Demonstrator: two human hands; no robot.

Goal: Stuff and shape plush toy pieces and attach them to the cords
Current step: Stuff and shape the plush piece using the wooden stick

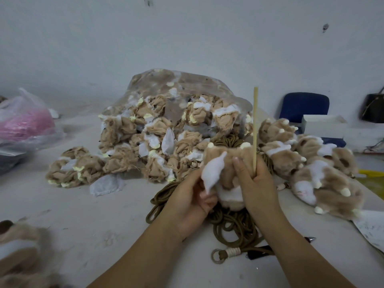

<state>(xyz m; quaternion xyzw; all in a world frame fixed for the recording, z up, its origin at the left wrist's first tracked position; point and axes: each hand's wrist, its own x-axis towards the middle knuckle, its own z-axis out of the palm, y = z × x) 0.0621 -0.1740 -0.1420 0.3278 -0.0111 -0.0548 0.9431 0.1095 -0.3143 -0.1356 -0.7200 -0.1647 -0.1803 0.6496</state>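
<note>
Left hand [188, 201]: grips the plush toy [223, 173] above the cords [230, 223].
Right hand [256, 183]: grasps toy and upright stick [255, 129].

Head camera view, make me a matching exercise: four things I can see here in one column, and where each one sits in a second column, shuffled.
Things:
1. wooden stick
2. brown cords
3. stuffed toys
4. pink bag

Places:
A. far left end of the table
B. upright in the right hand
C. coiled on the table under the held plush piece
D. heaped on the right side of the table

Pairs: 1-B, 2-C, 3-D, 4-A
</note>
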